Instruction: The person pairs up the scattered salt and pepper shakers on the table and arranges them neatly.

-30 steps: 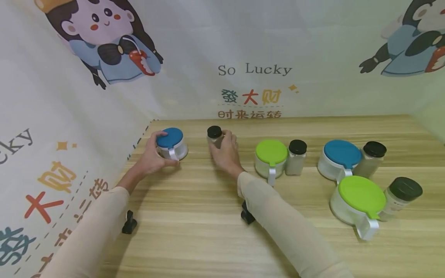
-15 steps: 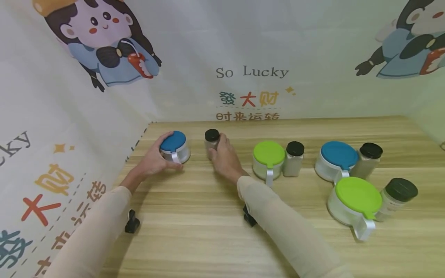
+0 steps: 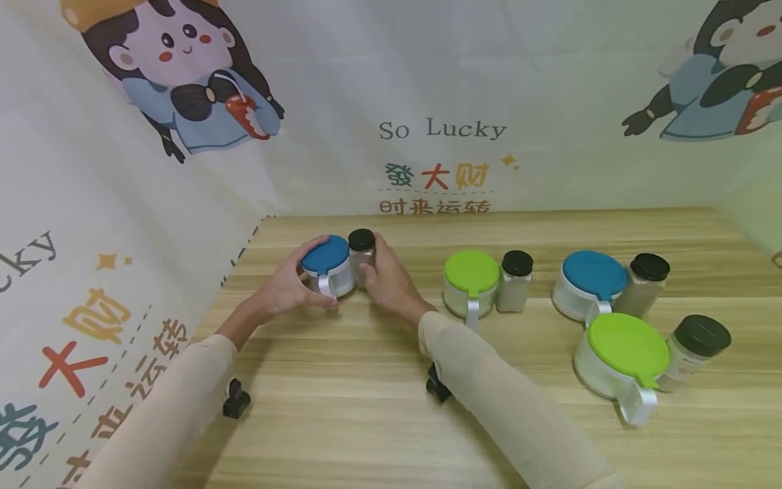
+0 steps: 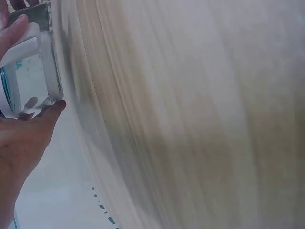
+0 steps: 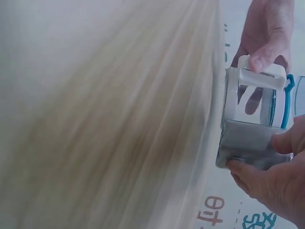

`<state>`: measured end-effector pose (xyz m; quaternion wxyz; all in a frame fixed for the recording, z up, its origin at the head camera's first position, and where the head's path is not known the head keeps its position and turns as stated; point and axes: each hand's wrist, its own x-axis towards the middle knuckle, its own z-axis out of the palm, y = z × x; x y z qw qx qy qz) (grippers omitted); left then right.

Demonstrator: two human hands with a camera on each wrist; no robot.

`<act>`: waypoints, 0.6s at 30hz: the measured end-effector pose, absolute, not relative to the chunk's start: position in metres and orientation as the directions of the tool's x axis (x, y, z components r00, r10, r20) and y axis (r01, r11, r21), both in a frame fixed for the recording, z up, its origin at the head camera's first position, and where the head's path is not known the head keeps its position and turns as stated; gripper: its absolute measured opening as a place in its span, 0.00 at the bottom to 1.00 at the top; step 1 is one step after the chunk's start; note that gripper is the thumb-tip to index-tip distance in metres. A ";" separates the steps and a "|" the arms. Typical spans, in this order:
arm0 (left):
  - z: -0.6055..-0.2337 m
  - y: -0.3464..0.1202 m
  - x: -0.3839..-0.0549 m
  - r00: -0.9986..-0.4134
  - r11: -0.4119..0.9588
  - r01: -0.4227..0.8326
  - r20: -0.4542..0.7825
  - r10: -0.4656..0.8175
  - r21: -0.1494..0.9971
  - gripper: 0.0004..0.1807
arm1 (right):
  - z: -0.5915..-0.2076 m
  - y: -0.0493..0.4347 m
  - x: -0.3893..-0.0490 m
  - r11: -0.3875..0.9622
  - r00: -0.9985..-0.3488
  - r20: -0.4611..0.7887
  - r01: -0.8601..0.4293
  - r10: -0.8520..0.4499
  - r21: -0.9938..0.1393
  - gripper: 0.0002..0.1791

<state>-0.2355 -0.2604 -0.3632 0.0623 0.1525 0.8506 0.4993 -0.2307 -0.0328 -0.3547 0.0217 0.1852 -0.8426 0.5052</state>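
Observation:
My left hand grips a clear seasoning jar with a blue lid and a white handle, at the back left of the table. Its thumb lies by the handle and its fingers reach round the far side. Right beside the jar stands a spice bottle with a black cap, held by my right hand from its right side. In the right wrist view the bottle stands against the jar, thumb and fingers on the bottle's sides. The left wrist view shows fingers spread around the jar.
To the right stand a green-lidded jar with a black-capped bottle, a blue-lidded jar with another bottle, and a front green-lidded jar with a bottle. A printed cloth borders the table.
The left hand has slid the blue-lidded jar to the right, and the right hand has brought the bottle slightly left. The gap between jar and bottle has closed.

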 end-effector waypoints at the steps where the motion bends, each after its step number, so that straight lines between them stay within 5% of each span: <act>1: -0.363 -0.261 -0.235 -0.946 0.461 0.201 0.050 0.319 0.865 0.67 | -0.354 -0.033 -0.230 0.413 -0.929 0.221 -0.333 -0.296 -0.848 0.36; 18: -0.364 -0.232 -0.165 -0.911 0.415 0.266 0.086 0.402 0.870 0.64 | -0.342 0.022 -0.160 0.329 -0.847 0.264 -0.439 -0.461 -0.836 0.30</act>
